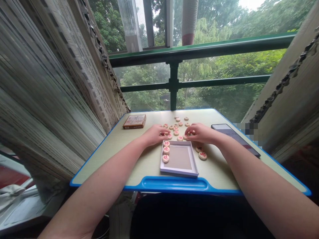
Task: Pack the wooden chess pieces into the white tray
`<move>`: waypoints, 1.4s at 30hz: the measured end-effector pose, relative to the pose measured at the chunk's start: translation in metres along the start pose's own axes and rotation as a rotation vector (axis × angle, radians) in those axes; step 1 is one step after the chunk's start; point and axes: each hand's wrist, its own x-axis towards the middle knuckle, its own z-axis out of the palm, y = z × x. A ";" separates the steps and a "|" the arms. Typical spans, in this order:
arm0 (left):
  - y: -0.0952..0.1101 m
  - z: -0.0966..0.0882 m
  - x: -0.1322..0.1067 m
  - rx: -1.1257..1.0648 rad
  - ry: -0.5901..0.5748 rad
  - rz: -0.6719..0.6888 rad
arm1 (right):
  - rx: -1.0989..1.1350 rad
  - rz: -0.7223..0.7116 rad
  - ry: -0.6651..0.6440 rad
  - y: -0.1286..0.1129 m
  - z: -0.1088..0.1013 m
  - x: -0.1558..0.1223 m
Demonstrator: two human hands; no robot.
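Note:
Several round wooden chess pieces [177, 127] with red or dark characters lie scattered on the pale table [134, 156]. A shallow white box tray [179, 171] sits near the front edge, with three red-marked pieces [165, 151] lined along its left wall. My left hand [156, 134] rests just behind the tray's left corner, fingers curled over a piece. My right hand [200, 132] is behind the tray's right corner, fingertips pinched on a piece. Two more pieces [202, 155] lie right of the tray.
A brown box lid [134, 121] lies at the table's back left. A dark phone [234, 137] lies along the right side. The table has a blue rim with a front groove [174, 184]. Woven blinds hang on both sides; a green window rail [199, 49] stands behind.

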 end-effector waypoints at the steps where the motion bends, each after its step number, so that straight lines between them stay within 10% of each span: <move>1: 0.000 0.000 0.000 0.002 0.003 -0.003 | 0.000 0.010 0.000 0.000 0.000 0.000; 26: 0.001 0.002 0.000 0.003 -0.047 -0.019 | 0.095 -0.052 0.059 -0.011 0.013 0.006; 42: 0.000 0.000 0.003 -0.080 0.113 -0.058 | 0.120 -0.200 0.076 -0.015 0.013 0.004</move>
